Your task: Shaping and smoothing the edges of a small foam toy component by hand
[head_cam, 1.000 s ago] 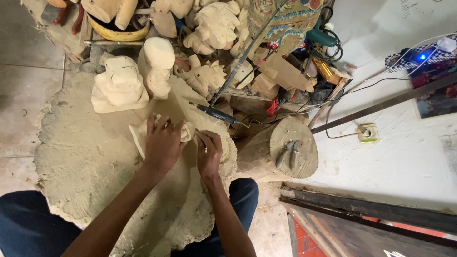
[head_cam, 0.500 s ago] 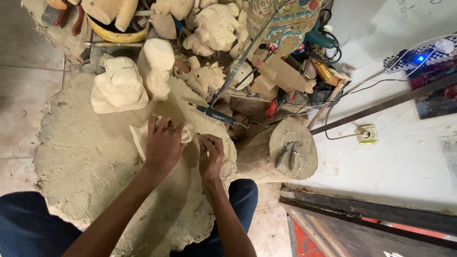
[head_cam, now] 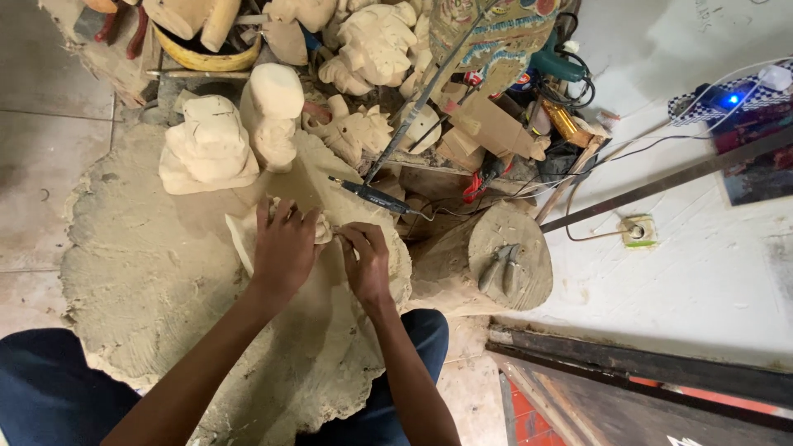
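A pale wooden carving (head_cam: 244, 239) lies on a sawdust-covered mat between my knees. My left hand (head_cam: 285, 248) rests flat over the carving and grips it, covering most of it. Just to the right, my right hand (head_cam: 365, 260) has its fingers curled and pinched together against the carving's edge; whether it holds a small piece of something I cannot tell. A thin black rotary tool handpiece (head_cam: 372, 196) lies just beyond my fingers with its cable running right.
Two rough carved figures (head_cam: 211, 149) (head_cam: 273, 116) stand at the far left of the mat. More unfinished carvings (head_cam: 376, 45) and tools are piled behind. A log stump (head_cam: 504, 260) with pliers (head_cam: 500, 266) on top stands right. Cables cross a white floor (head_cam: 677, 272).
Both hands stay on the carving in nearly the same place; the right hand's fingers have shifted slightly against its edge.
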